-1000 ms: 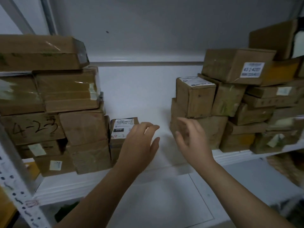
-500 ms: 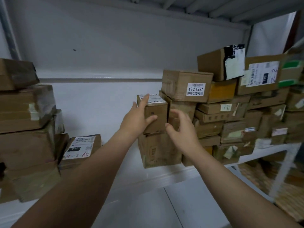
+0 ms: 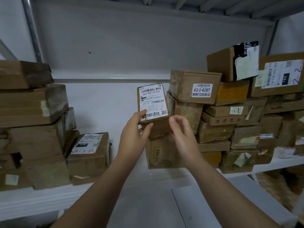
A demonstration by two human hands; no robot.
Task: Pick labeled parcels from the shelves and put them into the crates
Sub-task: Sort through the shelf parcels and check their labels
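Cardboard parcel (image 3: 153,102), small and stiff, probably light, sat lifted in front of the shelf (image 3: 271,163), label facing us. Our left hand (image 3: 133,130) pinched its lower left corner. Our right hand (image 3: 184,134) curled beside the lower right, grip unclear. We judged the side faces the safest hold.

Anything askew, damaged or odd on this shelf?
Nothing is spilled. On the right, the 43-2-4207 box sits skewed on a tilted, crumpled box. The white label on the top box looks wrinkled and is lifting at its edge. The left hand grips the small parcel normally.
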